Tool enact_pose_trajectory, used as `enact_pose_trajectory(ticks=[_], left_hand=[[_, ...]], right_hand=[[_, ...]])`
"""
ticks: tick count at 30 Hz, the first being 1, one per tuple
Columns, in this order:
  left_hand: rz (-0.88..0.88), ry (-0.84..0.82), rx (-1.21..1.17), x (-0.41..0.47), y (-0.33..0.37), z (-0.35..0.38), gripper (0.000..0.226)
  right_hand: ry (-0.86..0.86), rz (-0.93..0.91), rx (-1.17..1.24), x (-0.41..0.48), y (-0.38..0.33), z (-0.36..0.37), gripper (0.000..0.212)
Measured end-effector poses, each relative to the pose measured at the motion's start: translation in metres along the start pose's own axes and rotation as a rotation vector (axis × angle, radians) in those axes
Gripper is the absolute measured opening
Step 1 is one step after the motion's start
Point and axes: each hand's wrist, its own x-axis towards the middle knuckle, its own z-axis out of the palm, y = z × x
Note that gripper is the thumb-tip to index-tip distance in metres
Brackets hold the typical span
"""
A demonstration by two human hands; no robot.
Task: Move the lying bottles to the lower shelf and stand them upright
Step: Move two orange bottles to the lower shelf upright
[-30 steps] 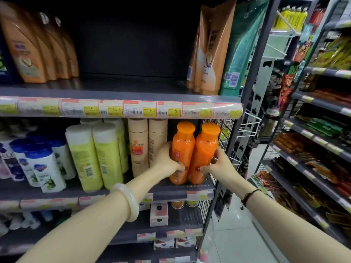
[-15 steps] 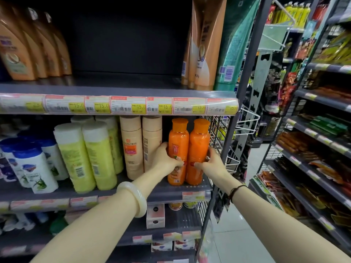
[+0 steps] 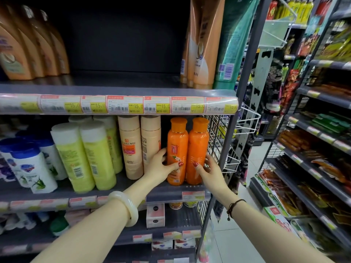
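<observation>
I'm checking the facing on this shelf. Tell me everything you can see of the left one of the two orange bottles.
The left orange bottle looks like glossy plastic, with a wide orange cap above a thin gold-looking ring at the neck. Its front label shows a red panel and white flowers; the print is too small to read. It stands upright near the right end of the lower shelf, side against the right orange bottle. The left hand wraps its lower part, thumb across the label.

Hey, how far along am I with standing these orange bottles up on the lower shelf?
Both orange bottles stand upright on the lower shelf. Your left hand and right hand grip their bases. Left: let go. No lying bottles show above.
</observation>
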Motion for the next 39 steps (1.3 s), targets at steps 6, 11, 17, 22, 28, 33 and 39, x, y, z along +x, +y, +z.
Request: enact_pose_trajectory(ticks=[6, 11, 17, 22, 28, 33, 39], left_hand=[[0.036, 0.041, -0.062, 0.001, -0.009, 0.007, 0.059], [0.043, 0.096, -0.060, 0.009, -0.009, 0.013, 0.060], [0.030, 0.114, -0.024, 0.014, -0.010, 0.016, 0.062], [0.031, 0.078, 0.026, 0.010, -0.006, 0.014, 0.065], [-0.046, 0.032, 0.206, 0.003, 0.000, -0.001, 0.057], [-0.053, -0.001, 0.540, -0.015, -0.005, -0.042, 0.051], [-0.041, 0.042, 0.728, -0.029, -0.006, -0.095, 0.034]], right_hand=[[0.068, -0.025, 0.057, 0.001, 0.005, 0.007, 0.051], [0.091, -0.033, 0.065, 0.010, 0.006, 0.011, 0.053], [0.086, -0.054, 0.047, 0.018, 0.009, 0.011, 0.055], [0.083, -0.080, -0.059, 0.016, 0.005, 0.010, 0.048], [0.073, 0.013, -0.532, 0.006, -0.004, 0.003, 0.025], [-0.115, -0.044, -0.981, -0.019, -0.031, 0.017, 0.028], [-0.241, -0.113, -1.104, -0.028, -0.070, 0.060, 0.038]])
